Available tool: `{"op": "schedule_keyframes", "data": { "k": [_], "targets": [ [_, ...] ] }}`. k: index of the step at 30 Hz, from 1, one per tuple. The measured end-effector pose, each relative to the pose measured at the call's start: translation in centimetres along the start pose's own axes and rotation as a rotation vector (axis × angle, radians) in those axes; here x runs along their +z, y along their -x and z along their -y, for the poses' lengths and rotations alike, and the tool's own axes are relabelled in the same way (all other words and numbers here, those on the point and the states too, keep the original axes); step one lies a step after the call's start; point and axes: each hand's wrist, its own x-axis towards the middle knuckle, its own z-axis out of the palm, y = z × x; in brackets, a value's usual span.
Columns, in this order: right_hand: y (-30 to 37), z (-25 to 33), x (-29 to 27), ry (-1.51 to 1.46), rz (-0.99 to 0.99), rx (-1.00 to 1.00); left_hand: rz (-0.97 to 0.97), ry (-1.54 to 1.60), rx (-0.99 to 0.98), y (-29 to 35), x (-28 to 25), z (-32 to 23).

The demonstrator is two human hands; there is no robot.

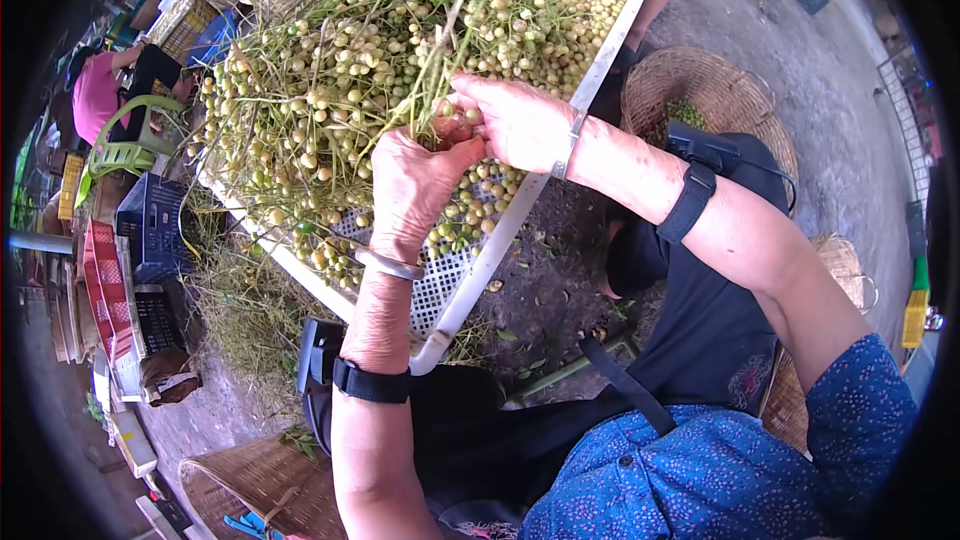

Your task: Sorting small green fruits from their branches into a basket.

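Observation:
My left hand [412,180] is closed, its thumb and fingers pinching a green sprig [430,85] of small round fruits. Against it, my right hand [515,125] curls around the fruits at the lower end of the same sprig; its fingertips are partly hidden. Both hands are above a white tray [480,265] with a perforated bottom, close to its near corner. A big heap of stemmed, pale yellow-green fruits [320,100] covers the tray's left and middle. Loose fruits [590,0] lie along its far right side, and a few more sit beneath my hands.
A round wicker basket [710,90] with green fruits stands right of the tray. Stripped stems [245,310] pile up on the floor to the left, near blue [150,225] and red crates [105,280]. Another woven basket [265,480] is at lower left. A person in pink [95,95] sits far left.

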Motion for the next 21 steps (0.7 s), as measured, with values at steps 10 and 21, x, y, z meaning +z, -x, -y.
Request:
{"op": "schedule_keyframes", "data": {
  "k": [10, 21],
  "targets": [
    [0.6, 0.1, 0.1, 0.017, 0.037, 0.005, -0.093, -0.033, -0.117, 0.1, -0.1, 0.1],
    [0.6, -0.1, 1.3, 0.493, 0.021, -0.08, -0.102, 0.164, -0.487, -0.1, -0.2, 0.0]
  ]
}}
